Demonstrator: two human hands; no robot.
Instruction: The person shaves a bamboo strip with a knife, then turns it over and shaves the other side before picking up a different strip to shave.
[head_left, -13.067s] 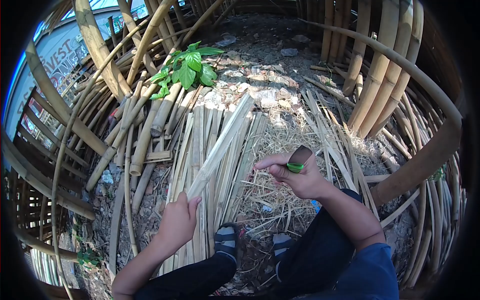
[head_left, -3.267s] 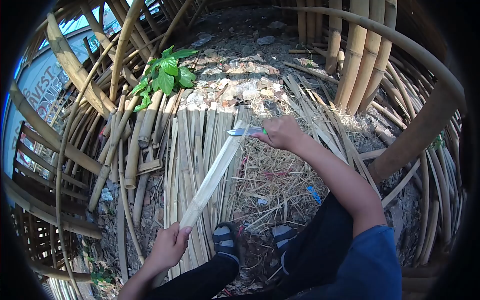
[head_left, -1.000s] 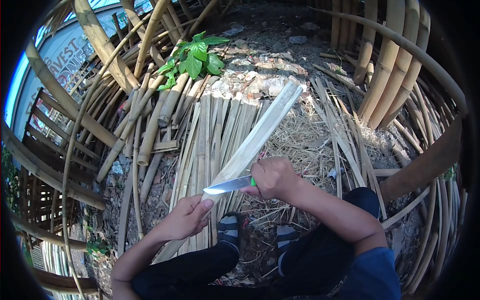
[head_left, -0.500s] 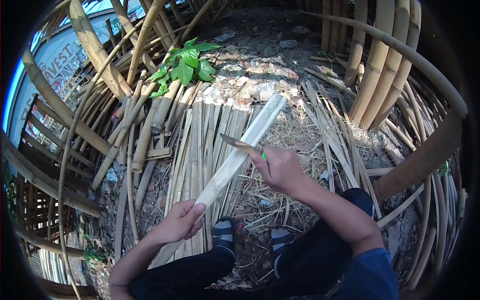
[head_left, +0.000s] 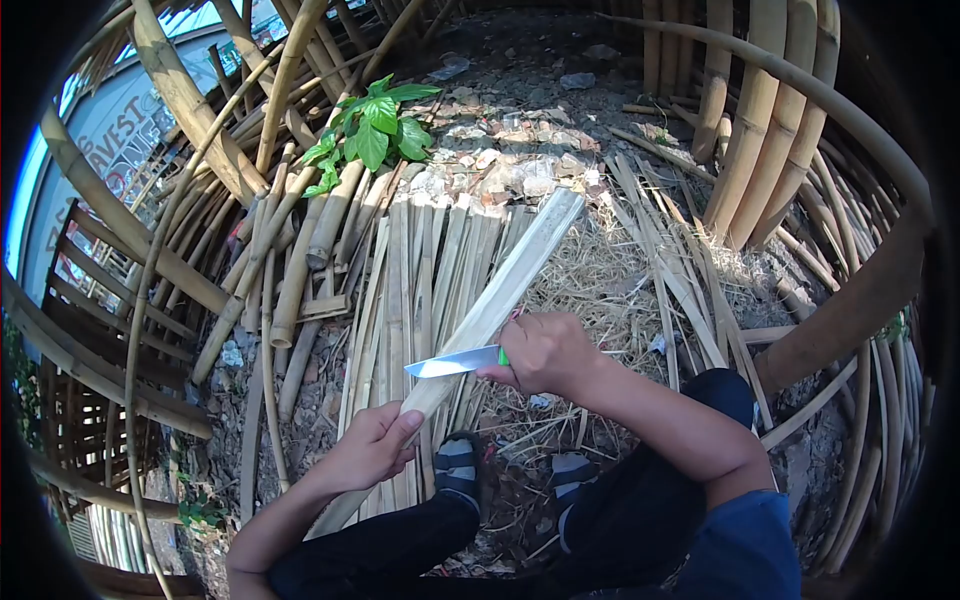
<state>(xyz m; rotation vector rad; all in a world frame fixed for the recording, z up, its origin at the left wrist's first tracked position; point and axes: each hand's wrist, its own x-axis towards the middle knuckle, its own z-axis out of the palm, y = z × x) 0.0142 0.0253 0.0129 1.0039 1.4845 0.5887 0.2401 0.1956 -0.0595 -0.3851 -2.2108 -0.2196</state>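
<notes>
My left hand (head_left: 376, 446) is closed around the lower part of a pale split bamboo strip (head_left: 515, 265), which slants up and away to the right. In my right hand (head_left: 545, 352) is a knife (head_left: 450, 363) with a green handle, its fingers wrapped round the grip. The shiny blade points left and lies across the strip, a short way above my left hand. The strip's lower end runs down past my left wrist toward my leg.
Several split bamboo strips (head_left: 392, 300) lie side by side beneath the held one. Shavings (head_left: 590, 285) cover the ground to the right. Bamboo poles (head_left: 757, 130) stand at the right, and more lean at the left near a green leafy plant (head_left: 375, 130). My sandalled feet (head_left: 457, 470) are just below.
My right hand has brought the knife down along the strip toward my left hand, and the blade now shows its bright flat side. My left hand keeps its hold.
</notes>
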